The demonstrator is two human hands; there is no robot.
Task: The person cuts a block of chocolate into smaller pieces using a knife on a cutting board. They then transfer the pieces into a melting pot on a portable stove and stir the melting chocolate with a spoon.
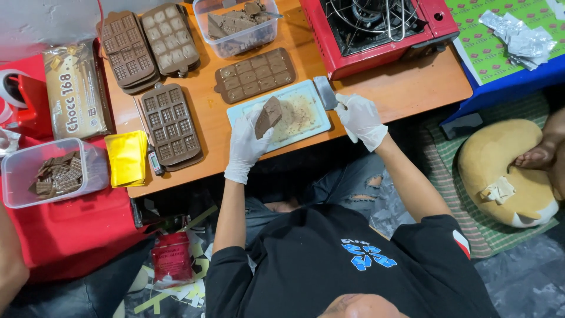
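Note:
My left hand [245, 145], in a white glove, holds a brown chocolate slab [268, 116] upright over a pale blue cutting board [313, 125] strewn with chocolate crumbs. My right hand [360, 119], also gloved, grips the handle of a cleaver whose flat blade [325, 92] lies at the board's right edge. Both hands rest at the near edge of the low wooden table [406, 88].
Several brown silicone moulds [170, 123] lie left of the board. A clear tub of chocolate chunks [235, 26] and a red gas stove [376, 29] stand at the back. A wrapped chocolate block [75, 91], yellow packet [126, 158], tub of chocolate pieces [53, 174] and beige cushion [500, 171] surround me.

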